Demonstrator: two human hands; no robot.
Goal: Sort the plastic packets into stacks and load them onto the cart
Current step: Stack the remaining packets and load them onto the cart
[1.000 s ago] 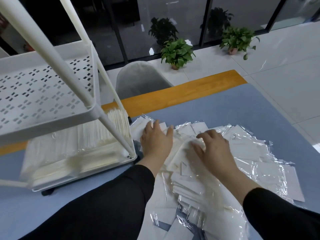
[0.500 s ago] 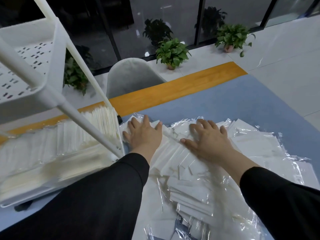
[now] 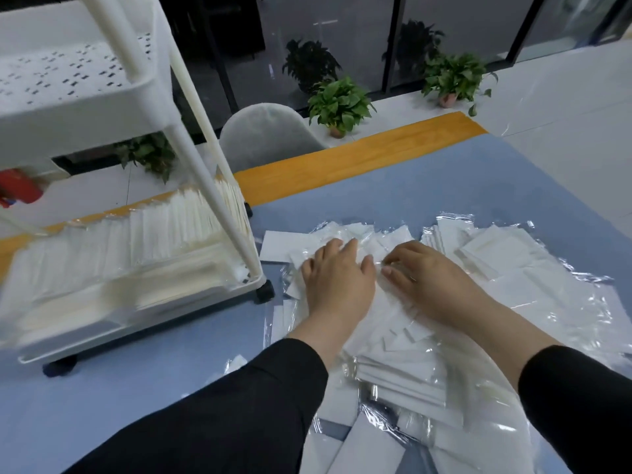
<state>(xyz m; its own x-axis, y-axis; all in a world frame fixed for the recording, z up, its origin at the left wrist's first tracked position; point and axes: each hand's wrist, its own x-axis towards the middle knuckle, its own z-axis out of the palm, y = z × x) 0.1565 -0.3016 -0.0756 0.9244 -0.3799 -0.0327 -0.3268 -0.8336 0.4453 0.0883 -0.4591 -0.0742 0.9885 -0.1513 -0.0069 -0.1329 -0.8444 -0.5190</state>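
Observation:
A loose heap of clear plastic packets [image 3: 513, 268] holding white sheets covers the blue table [image 3: 444, 186] at the right and front. My left hand [image 3: 337, 280] lies flat on the heap's far left part, fingers spread. Close beside it my right hand [image 3: 424, 277] rests on the packets with its fingers bent down onto them. The white cart [image 3: 205, 186] stands on the table at the left. Its lower shelf holds rows of stacked packets [image 3: 143, 241].
The cart's upper perforated shelf [image 3: 78, 80] hangs over the left side. A grey chair [image 3: 266, 135] stands behind the table's wooden edge [image 3: 359, 159]. Potted plants [image 3: 338, 104] line the glass wall. The table's right edge drops to white floor.
Both hands have come closer together on the heap, the right hand's fingers now bent. The view has swung, showing more of the cart's upper shelf.

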